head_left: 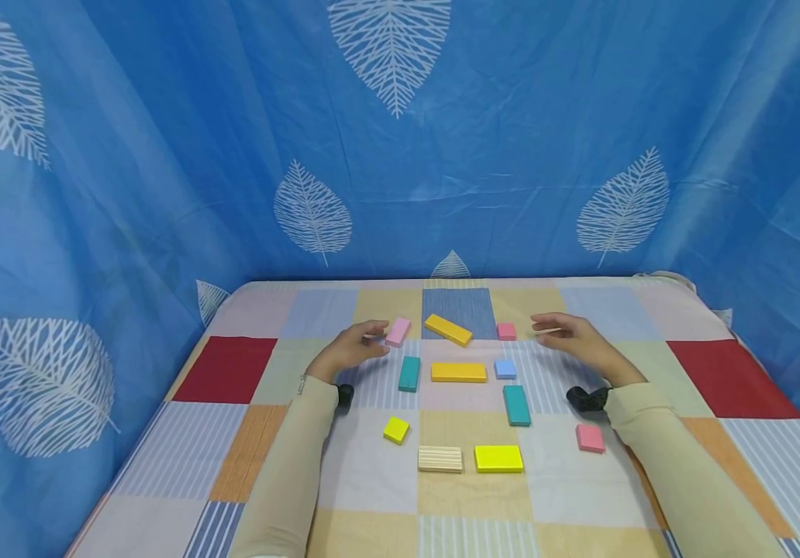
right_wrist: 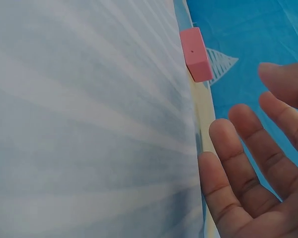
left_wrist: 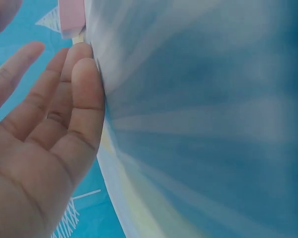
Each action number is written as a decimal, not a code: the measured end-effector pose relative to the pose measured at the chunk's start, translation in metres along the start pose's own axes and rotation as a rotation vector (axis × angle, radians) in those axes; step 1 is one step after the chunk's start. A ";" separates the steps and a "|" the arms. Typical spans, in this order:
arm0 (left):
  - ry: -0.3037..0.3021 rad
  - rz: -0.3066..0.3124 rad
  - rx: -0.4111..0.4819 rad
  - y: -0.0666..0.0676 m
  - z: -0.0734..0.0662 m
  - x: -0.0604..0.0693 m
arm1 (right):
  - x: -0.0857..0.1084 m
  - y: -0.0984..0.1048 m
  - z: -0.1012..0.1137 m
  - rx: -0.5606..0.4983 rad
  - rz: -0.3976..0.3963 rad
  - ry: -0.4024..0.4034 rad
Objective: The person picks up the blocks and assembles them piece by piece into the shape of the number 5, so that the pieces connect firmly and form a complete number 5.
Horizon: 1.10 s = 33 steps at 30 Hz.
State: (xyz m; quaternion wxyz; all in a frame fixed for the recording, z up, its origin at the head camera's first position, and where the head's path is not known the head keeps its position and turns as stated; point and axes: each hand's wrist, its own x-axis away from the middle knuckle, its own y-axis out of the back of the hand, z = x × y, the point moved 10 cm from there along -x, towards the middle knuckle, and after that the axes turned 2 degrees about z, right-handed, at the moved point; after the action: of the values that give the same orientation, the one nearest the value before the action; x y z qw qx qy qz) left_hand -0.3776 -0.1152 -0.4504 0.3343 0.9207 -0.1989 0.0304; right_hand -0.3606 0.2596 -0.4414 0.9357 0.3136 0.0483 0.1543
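My left hand (head_left: 353, 349) lies at the left of the blocks, fingers loosely bent, its fingertips close to a light pink block (head_left: 398, 332); whether they touch cannot be told in the head view. In the left wrist view that pink block (left_wrist: 72, 17) stands beyond the fingertips of the hand (left_wrist: 49, 129), with a gap between. My right hand (head_left: 579, 342) is to the right of a small pink block (head_left: 506, 332), apart from it, fingers relaxed. The right wrist view has the pink block (right_wrist: 196, 54) beyond the empty fingers of the hand (right_wrist: 258, 168).
Between the arms lie orange blocks (head_left: 448, 329) (head_left: 459, 373), teal blocks (head_left: 409, 373) (head_left: 517, 405), a blue block (head_left: 505, 370), yellow blocks (head_left: 396, 430) (head_left: 498, 459), a ridged beige block (head_left: 440, 459) and another pink block (head_left: 590, 438). A blue curtain (head_left: 484, 155) hangs behind the patchwork-covered table (head_left: 372, 480).
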 end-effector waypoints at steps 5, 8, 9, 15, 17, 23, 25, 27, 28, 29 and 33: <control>0.024 0.016 -0.036 0.001 0.003 -0.009 | -0.005 -0.003 0.001 -0.001 0.012 -0.025; 0.027 0.030 -0.065 0.003 0.002 -0.013 | -0.008 -0.003 -0.001 -0.002 0.026 -0.046; 0.021 0.035 -0.073 0.003 0.001 -0.015 | -0.010 -0.004 -0.002 -0.004 0.030 -0.051; 0.018 0.073 -0.082 0.006 0.002 -0.025 | -0.016 -0.007 -0.003 -0.015 0.034 -0.031; 0.021 0.095 -0.082 0.006 0.002 -0.028 | -0.017 -0.008 -0.003 -0.016 0.030 -0.038; 0.065 0.150 -0.075 0.004 0.005 -0.032 | -0.022 -0.011 -0.006 -0.033 0.021 -0.067; 0.083 0.164 -0.059 0.003 0.007 -0.034 | -0.024 -0.012 -0.006 -0.042 0.021 -0.061; 0.087 0.181 -0.046 0.002 0.008 -0.037 | -0.025 -0.012 -0.005 -0.050 0.022 -0.057; 0.091 0.188 -0.041 0.002 0.009 -0.038 | -0.025 -0.012 -0.005 -0.054 0.023 -0.057; 0.091 0.198 -0.038 0.001 0.009 -0.039 | -0.026 -0.012 -0.006 -0.055 0.024 -0.059; 0.090 0.239 -0.045 0.000 0.008 -0.043 | -0.028 -0.013 -0.005 -0.051 0.026 -0.063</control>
State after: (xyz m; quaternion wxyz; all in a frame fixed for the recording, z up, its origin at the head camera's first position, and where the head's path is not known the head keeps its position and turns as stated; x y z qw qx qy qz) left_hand -0.4176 -0.1049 -0.4648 0.3573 0.8805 -0.2928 0.1068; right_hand -0.3847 0.2439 -0.4532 0.9424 0.2947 0.0108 0.1579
